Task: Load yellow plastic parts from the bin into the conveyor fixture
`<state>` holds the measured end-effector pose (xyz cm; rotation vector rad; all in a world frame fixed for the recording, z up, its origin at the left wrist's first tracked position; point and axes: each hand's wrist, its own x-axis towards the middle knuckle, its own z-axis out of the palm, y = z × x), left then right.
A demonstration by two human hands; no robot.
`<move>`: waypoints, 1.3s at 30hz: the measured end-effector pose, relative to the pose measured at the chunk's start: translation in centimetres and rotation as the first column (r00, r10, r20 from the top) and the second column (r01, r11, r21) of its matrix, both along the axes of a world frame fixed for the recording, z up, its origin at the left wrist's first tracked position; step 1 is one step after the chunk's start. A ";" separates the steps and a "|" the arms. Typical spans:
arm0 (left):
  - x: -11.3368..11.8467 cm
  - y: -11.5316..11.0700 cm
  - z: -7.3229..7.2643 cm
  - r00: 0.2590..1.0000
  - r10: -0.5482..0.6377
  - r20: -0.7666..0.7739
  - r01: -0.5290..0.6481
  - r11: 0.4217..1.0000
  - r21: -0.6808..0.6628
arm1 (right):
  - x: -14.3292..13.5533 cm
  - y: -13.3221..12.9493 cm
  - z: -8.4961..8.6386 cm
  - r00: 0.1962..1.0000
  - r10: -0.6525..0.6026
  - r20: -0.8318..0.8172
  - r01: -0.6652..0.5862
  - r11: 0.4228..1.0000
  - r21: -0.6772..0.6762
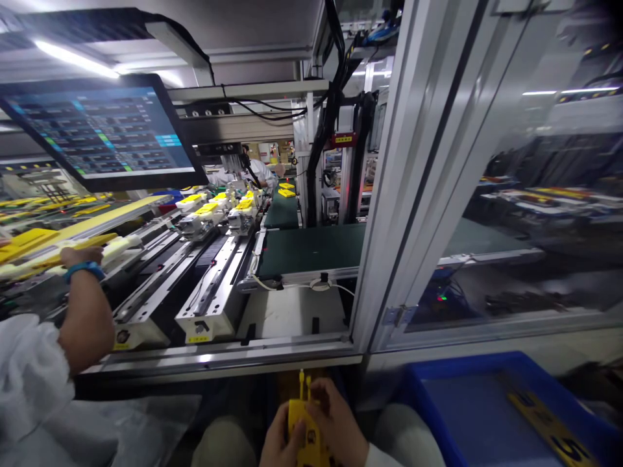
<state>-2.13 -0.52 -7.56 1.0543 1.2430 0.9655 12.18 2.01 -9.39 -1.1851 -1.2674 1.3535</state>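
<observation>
At the bottom centre, low between the knees, a yellow device [311, 447] with two short yellow prongs or cable ends [302, 384] pointing up is held. My left hand [282, 438] wraps round its left side, the thumb lying on its face. My right hand [338, 418] is at its upper right, with fingers pinched near the right-hand prong. The lower part of the device runs out of the frame. Dark marks show on its face.
Another person's arm [87, 311] with a blue wristband reaches over the rails at left. A blue bin [438, 415] holding a numbered yellow piece [549, 428] is at lower right. Ahead are a metal frame post [409, 162], green conveyor [311, 250] and monitor [107, 136].
</observation>
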 end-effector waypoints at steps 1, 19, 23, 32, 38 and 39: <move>0.2 0.0 0.1 1.000 0.015 0.018 -0.015 1.000 0.001 | -0.5 -0.2 -0.4 0.994 -0.017 -0.112 0.007 0.996 -0.088; 3.5 3.6 4.8 0.950 0.290 0.118 -0.305 0.943 0.132 | -1.4 0.9 6.2 0.987 -0.137 -0.082 0.149 0.976 0.162; 3.8 5.2 7.8 0.946 0.283 0.156 -0.314 0.921 0.230 | -1.2 2.5 9.4 0.991 -0.119 -0.059 0.130 0.952 0.277; 0.5 6.2 11.3 0.943 0.039 -0.331 0.122 0.884 0.451 | -1.2 3.2 12.2 0.968 -0.093 -0.232 0.135 0.975 0.174; -1.4 6.3 9.5 0.674 0.241 -0.698 0.314 0.762 0.566 | 0.0 4.1 12.0 0.851 0.072 -0.521 -0.183 0.969 -0.165; -1.4 6.4 9.5 0.645 0.243 -0.725 0.376 0.725 0.577 | 0.3 4.2 12.0 0.800 0.090 -0.593 -0.262 0.942 -0.211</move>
